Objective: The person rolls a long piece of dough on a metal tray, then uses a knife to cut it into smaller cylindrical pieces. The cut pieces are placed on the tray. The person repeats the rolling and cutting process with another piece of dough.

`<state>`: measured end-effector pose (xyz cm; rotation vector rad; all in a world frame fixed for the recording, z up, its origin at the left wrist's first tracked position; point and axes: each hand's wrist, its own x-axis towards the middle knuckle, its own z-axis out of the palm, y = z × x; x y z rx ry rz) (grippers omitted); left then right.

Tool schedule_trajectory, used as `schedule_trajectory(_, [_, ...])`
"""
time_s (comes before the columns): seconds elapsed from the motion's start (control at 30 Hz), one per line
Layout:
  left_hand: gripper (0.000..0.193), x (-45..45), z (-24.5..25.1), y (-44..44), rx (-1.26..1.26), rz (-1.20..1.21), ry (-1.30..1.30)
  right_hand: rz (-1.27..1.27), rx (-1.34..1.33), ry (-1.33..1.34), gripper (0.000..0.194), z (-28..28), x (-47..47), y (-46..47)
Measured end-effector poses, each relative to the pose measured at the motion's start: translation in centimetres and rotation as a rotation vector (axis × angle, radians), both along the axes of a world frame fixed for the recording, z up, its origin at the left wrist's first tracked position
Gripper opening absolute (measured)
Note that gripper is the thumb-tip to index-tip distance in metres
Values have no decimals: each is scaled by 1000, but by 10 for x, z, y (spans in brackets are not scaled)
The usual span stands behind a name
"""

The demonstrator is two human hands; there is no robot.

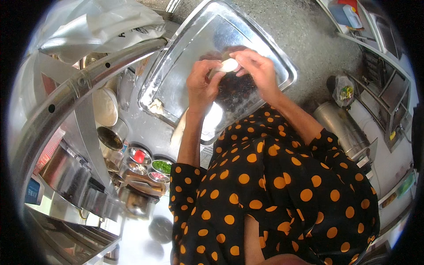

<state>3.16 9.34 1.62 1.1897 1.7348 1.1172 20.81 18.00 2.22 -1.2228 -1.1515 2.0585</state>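
Between my two hands, above a large metal tray [175, 76], is a small white piece of what looks like dough [229, 65]. My left hand [203, 81] pinches its left side between thumb and fingers. The fingers of my right hand [256, 71] hold its right edge. A crumpled pale lump of dough [156, 106] lies at the tray's lower left corner. Partly behind my left forearm is a longer pale piece, perhaps dough [178, 132], at the tray's lower edge.
Small bowls with chopped greens [161, 166], pink food [158, 177] and a red item [139, 156] stand at lower left, near a metal pot [135, 202]. A curved metal tube [82, 81] and plastic bag [106, 29] are at left. A metal cylinder [343, 127] stands right.
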Motion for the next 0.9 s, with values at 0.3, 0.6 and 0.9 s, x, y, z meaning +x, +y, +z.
schedule_trajectory(0.3, [50,4,6,3,30,114,261,-178,374,-234,16,-31,9,18])
schedule_trajectory(0.6, [56,6,3,-103,-165,281,654,361,1298,-163,26,-5,-75,-2])
schedule_trajectory(0.9, [81,33,-6,-123,-323,89,775,1097,1446,-450,76,-38,-28,-38])
